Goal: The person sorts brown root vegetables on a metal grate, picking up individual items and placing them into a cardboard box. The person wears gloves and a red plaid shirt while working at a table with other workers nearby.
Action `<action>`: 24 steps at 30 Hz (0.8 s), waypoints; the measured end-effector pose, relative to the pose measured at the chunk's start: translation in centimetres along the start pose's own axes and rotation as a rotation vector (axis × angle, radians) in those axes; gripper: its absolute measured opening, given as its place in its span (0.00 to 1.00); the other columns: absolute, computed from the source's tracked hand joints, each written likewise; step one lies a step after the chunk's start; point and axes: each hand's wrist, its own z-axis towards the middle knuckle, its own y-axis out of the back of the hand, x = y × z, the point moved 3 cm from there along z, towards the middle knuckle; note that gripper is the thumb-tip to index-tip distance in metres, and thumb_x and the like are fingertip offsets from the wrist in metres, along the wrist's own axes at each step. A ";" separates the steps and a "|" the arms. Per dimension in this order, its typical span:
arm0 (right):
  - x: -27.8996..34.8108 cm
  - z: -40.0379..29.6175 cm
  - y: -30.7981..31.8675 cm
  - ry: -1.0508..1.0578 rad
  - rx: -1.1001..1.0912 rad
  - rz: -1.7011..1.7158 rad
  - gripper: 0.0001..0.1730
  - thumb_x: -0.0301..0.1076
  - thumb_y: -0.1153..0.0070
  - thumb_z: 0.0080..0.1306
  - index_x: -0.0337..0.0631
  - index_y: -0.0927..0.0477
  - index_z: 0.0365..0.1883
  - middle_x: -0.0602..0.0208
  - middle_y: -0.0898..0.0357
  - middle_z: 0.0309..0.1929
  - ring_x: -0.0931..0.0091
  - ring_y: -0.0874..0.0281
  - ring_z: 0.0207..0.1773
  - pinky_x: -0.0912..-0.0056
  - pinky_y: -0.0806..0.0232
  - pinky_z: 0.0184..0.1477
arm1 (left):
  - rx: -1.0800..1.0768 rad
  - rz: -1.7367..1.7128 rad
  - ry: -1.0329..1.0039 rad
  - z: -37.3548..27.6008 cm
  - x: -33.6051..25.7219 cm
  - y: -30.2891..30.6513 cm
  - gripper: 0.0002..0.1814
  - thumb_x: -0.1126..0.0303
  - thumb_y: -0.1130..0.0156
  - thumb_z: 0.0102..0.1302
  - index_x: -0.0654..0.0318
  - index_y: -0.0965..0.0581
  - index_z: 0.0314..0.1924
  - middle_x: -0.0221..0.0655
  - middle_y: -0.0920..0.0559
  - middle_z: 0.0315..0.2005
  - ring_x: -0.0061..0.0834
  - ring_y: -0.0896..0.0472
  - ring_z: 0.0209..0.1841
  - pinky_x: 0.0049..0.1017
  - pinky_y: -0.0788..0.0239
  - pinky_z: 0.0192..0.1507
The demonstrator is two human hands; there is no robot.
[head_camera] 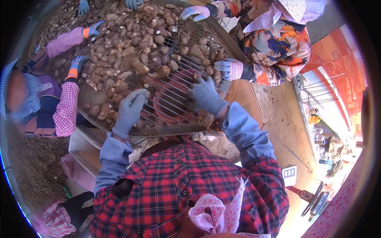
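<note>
My left hand (129, 111), in a grey glove, hovers over the near left part of a metal-barred sorting table. Its fingers curl to the right; the palm is hidden, and no tuber shows in it. Motion blurs my gloved right hand (207, 94), low over the grate bars (178, 96) at the right, fingers downward. Whether it grips anything is hidden. Beyond both hands spreads a heap of brown, soil-covered taro-like tubers (140, 65). A red round tub (157, 102) shows beneath the bars. One long tuber (207, 122) lies at the table's near rim (178, 129).
A co-worker in a floral top (271, 47) works at the right, a striped-gloved hand (229, 69) near the grate. Another co-worker's checked sleeve (67, 108) reaches in from the left. More gloved hands (83, 7) show at the far side. Cardboard boxes (242, 98) stand below.
</note>
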 end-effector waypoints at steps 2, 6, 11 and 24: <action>-1.1 -3.5 -0.6 -0.021 -0.063 0.026 0.21 0.59 0.34 0.64 0.55 0.09 0.43 0.70 0.14 0.46 0.64 0.23 0.64 0.39 0.42 0.70 | -0.074 0.095 -0.072 0.6 -0.3 2.1 0.18 0.67 0.41 0.83 0.71 0.17 0.63 0.37 0.11 0.51 0.24 0.14 0.51 0.26 0.22 0.55; -7.8 -9.2 -1.8 -0.186 -0.203 0.013 0.18 0.54 0.31 0.61 0.55 0.09 0.44 0.72 0.15 0.48 0.64 0.23 0.65 0.42 0.42 0.72 | -0.235 0.367 -0.172 4.5 -0.8 5.7 0.18 0.63 0.37 0.79 0.68 0.15 0.60 0.41 0.11 0.51 0.28 0.13 0.49 0.27 0.21 0.52; -11.8 -14.5 -7.7 -0.307 -0.263 0.122 0.24 0.52 0.29 0.65 0.51 0.11 0.54 0.67 0.13 0.57 0.59 0.19 0.63 0.45 0.38 0.70 | -0.243 0.843 -0.325 15.6 -1.9 5.5 0.30 0.46 0.36 0.75 0.62 0.18 0.65 0.51 0.18 0.63 0.46 0.20 0.65 0.44 0.31 0.68; -2.9 -3.1 -1.0 0.031 -0.577 0.443 0.39 0.46 0.31 0.68 0.45 0.26 0.75 0.50 0.27 0.75 0.51 0.25 0.72 0.46 0.31 0.68 | 0.289 1.233 -0.253 9.2 0.3 -7.9 0.39 0.39 0.39 0.71 0.50 0.25 0.75 0.46 0.43 0.84 0.62 0.54 0.85 0.82 0.72 0.75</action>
